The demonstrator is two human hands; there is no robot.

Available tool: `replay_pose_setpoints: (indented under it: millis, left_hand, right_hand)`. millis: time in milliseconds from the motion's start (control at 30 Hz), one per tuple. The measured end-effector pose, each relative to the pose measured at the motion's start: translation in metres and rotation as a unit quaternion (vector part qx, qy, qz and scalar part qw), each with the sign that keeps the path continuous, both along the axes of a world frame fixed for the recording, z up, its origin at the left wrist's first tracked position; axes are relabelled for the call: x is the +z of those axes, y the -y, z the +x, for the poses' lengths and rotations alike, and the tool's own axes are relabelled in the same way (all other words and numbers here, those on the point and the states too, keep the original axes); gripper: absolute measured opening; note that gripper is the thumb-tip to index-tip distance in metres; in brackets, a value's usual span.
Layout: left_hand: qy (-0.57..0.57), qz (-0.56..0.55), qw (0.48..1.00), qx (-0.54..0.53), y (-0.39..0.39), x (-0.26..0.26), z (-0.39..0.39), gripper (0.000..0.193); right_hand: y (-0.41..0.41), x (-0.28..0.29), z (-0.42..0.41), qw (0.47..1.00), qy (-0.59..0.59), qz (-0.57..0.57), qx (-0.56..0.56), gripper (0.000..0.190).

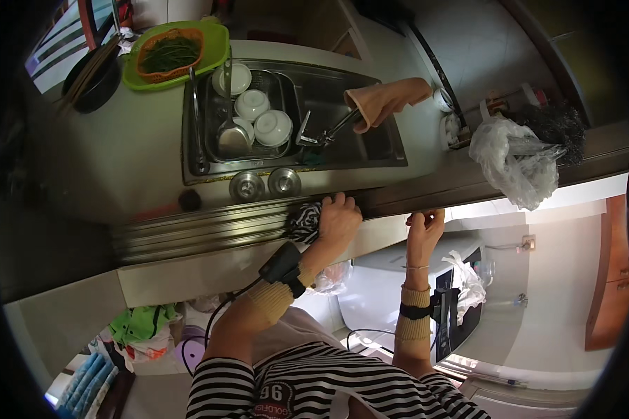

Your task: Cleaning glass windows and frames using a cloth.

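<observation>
My left hand (340,222) is at the metal sliding-window track (204,233), closed on a bunched black-and-white patterned cloth (305,223) that shows at its left side. Its fingers lie over the track's far edge. To the right, my right hand (425,226) is raised at the near edge of the dark frame (424,196) with its fingers bent. Whether it holds anything is hidden. Just beyond the track, two round metal-and-glass items (247,187) stand side by side on the counter by the sink (398,152).
White bowls (273,128) and a ladle (234,139) are in the sink rack. A cloth (388,102) hangs over the faucet. Greens fill an orange basket (199,55) on a green tray (220,39). A plastic bag (513,162) overhangs the frame at right; a white appliance (372,293) stands below.
</observation>
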State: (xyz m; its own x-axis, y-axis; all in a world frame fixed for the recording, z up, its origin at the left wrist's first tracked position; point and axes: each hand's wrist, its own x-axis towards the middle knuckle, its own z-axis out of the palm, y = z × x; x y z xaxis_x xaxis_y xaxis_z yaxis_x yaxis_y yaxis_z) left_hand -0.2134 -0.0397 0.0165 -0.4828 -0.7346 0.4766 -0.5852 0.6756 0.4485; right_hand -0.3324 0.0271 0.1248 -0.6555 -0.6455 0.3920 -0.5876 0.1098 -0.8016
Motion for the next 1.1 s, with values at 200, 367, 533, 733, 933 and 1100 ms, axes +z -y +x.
replay_pose_setpoints:
  millis: [200, 367, 533, 733, 933, 1100]
  left_hand:
    - [0.023, -0.04, 0.998, -0.042, 0.01, -0.005, -0.001, 0.008]
    - [-0.021, -0.092, 0.99, -0.106, 0.015, -0.004, 0.007, 0.007]
    - [-0.244, 0.042, 0.963, -0.105, 0.011, 0.026, 0.007, 0.013]
    - [-0.289, 0.144, 0.935, 0.144, 0.043, 0.039, 0.023, 0.016]
    - [-0.161, 0.15, 0.975, 0.034, 0.011, 0.0, -0.011, 0.013]
    - [-0.351, 0.177, 0.919, -0.005, 0.0, 0.087, -0.019, 0.019]
  right_hand:
    - [0.003, 0.0, 0.002, 1.0, -0.005, -0.006, -0.006, 0.012]
    - [0.003, -0.011, -0.005, 1.0, -0.003, -0.018, -0.01, 0.012]
    - [0.004, -0.001, 0.001, 1.0, -0.004, -0.014, -0.013, 0.018]
    - [0.003, -0.003, -0.002, 1.0, 0.003, -0.008, 0.016, 0.027]
    - [0.001, -0.016, -0.007, 0.992, -0.125, -0.01, 0.018, 0.023]
    - [0.002, -0.017, -0.005, 0.999, -0.033, -0.007, 0.018, 0.028]
